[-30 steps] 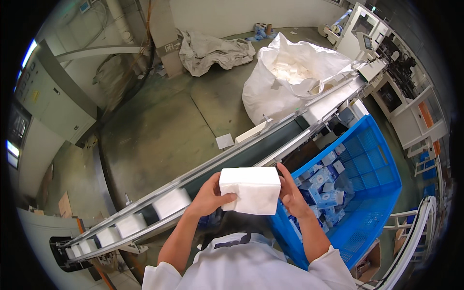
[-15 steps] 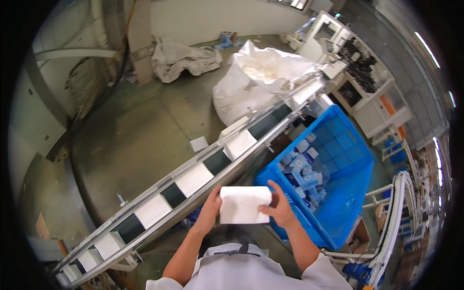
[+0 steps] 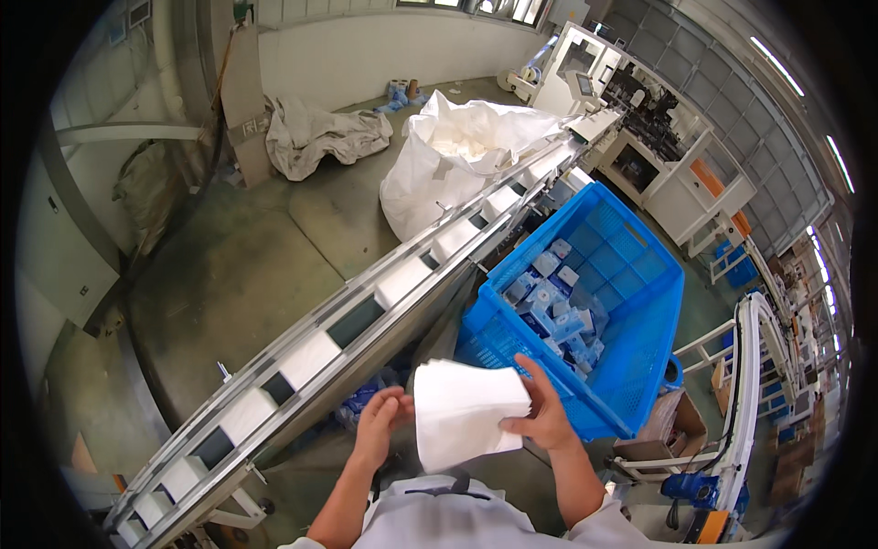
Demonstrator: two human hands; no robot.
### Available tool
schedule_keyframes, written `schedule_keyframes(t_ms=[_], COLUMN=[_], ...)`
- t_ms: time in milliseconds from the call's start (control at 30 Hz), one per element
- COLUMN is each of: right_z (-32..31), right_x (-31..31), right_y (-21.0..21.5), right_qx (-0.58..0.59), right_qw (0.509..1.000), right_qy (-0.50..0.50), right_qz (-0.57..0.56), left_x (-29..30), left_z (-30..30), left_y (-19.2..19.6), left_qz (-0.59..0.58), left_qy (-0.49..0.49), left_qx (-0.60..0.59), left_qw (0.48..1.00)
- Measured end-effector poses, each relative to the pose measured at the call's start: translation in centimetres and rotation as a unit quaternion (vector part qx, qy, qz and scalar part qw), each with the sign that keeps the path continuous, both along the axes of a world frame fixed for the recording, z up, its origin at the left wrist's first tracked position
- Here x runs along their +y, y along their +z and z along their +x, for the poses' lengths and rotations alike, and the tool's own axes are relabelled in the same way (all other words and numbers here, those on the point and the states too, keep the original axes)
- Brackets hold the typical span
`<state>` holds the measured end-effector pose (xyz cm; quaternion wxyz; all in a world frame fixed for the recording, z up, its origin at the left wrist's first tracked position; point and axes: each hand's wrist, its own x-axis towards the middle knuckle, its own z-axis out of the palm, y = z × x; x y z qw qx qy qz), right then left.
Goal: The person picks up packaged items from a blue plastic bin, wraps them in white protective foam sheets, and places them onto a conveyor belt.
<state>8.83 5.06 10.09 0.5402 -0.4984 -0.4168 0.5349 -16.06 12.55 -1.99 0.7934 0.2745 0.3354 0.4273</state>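
Observation:
A stack of white tissue sheets (image 3: pixel 469 412) is in front of my body, its edges fanned slightly along the top and right side. My right hand (image 3: pixel 549 416) grips its right edge, thumb on the face. Just beside the stack's left edge, my left hand (image 3: pixel 380 425) holds nothing; its fingers are loosely bent and a little apart. Past my hands a narrow conveyor (image 3: pixel 352 325) slopes diagonally, carrying a row of white tissue stacks (image 3: pixel 308 358) with dark belt between them.
A big blue plastic crate (image 3: pixel 631 302) to the right holds several small blue-and-white packs (image 3: pixel 553 311). Behind the conveyor stand a white bulk bag (image 3: pixel 416 188) and a crumpled grey sheet (image 3: pixel 320 137). A white machine (image 3: pixel 640 165) is at the far right; a cardboard box (image 3: pixel 672 425) sits beside the crate.
My left hand has let go of the tissue stack and moved slightly left. The stack now tilts and fans in my right hand. Tissue stacks on the conveyor have shifted, and the view has turned.

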Motion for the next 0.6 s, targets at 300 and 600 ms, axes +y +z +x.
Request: schedule_keyframes(t_ms=[300,600], right_z=[1.4,1.7], right_x=[-9.5,-13.8], right_y=[-2.0,-4.2], right_qx=[0.030,0.035], right_qw=[0.996,0.997], right_qy=[0.071,0.054], right_qz=[0.043,0.053], left_x=[-11.5,-16.0], left_z=[0.3,0.6], left_y=[-1.4,0.1], left_qz=[-0.103,-0.105], left_qy=[0.019,0.033], left_qx=[0.076,0.123], left_qw=[0.992,0.986])
